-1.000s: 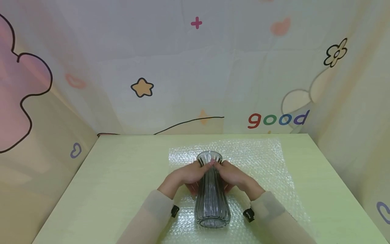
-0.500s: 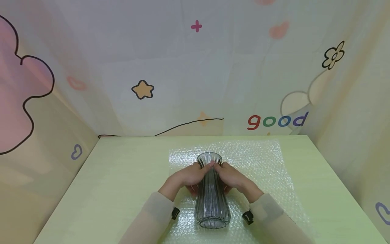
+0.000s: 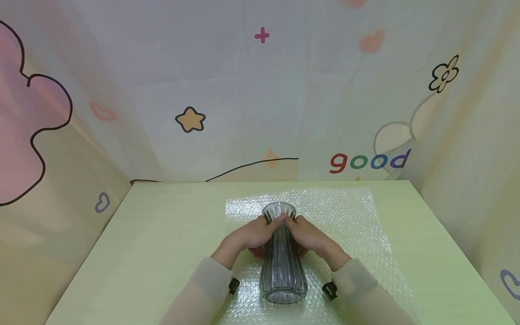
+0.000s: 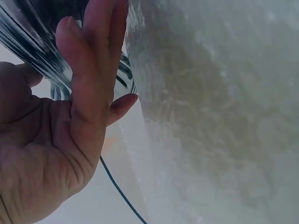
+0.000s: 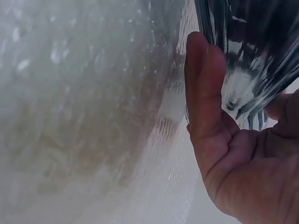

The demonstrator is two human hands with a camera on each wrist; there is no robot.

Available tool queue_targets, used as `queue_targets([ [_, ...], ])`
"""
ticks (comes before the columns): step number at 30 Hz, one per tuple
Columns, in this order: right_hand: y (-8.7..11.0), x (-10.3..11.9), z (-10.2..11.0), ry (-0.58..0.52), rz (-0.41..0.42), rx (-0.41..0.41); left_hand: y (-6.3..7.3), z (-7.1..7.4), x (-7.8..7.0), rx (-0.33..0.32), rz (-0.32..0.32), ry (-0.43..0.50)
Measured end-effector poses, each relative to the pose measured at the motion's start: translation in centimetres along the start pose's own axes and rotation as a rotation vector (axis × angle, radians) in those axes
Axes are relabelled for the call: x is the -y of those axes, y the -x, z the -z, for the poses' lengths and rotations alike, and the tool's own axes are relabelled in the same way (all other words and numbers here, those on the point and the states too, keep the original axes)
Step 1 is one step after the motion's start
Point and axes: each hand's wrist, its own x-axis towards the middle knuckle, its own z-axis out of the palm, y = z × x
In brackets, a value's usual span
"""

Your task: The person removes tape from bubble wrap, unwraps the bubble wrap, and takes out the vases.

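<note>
A grey ribbed glass vase (image 3: 283, 271) is above the bubble wrap (image 3: 345, 216), its flared rim pointing away and its base towards me. Whether it rests on the wrap or is held just over it, I cannot tell. My left hand (image 3: 256, 232) grips the left side of the neck, and my right hand (image 3: 310, 232) grips the right side. Both thumbs meet on top of the glass, below the rim. In the left wrist view, fingers (image 4: 91, 84) reach along the vase's flank (image 4: 32, 37); the right wrist view shows fingers (image 5: 208, 88) against the dark ribbed glass (image 5: 261, 42).
Bubble wrap lies flat over the middle and right of a pale green table (image 3: 142, 253). A printed curtain (image 3: 235, 90) hangs behind the table and at both sides. Black straps (image 3: 330, 290) sit at both wrists.
The head view has tipped slightly, so the backdrop sits a little lower. Both hands keep their hold on the vase, which has hardly moved.
</note>
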Motion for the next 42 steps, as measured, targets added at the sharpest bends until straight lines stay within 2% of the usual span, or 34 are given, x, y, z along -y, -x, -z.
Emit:
queue_targets([
  [14, -0.1, -0.1, 0.0, -0.001, 0.025, -0.035, 0.0, 0.0, -0.2, -0.024, -0.024, 0.032],
  [24, 0.1, 0.5, 0.5, -0.036, 0.051, -0.022, 0.3, 0.6, -0.3, -0.014, -0.077, 0.033],
  [34, 0.6, 1.4, 0.8, -0.064, 0.062, -0.002, 0.3, 1.1, -0.4, -0.038, -0.075, 0.036],
  [42, 0.6, 1.7, 0.8, -0.085, 0.072, -0.013, 0.1, 1.1, -0.3, -0.052, -0.100, 0.072],
])
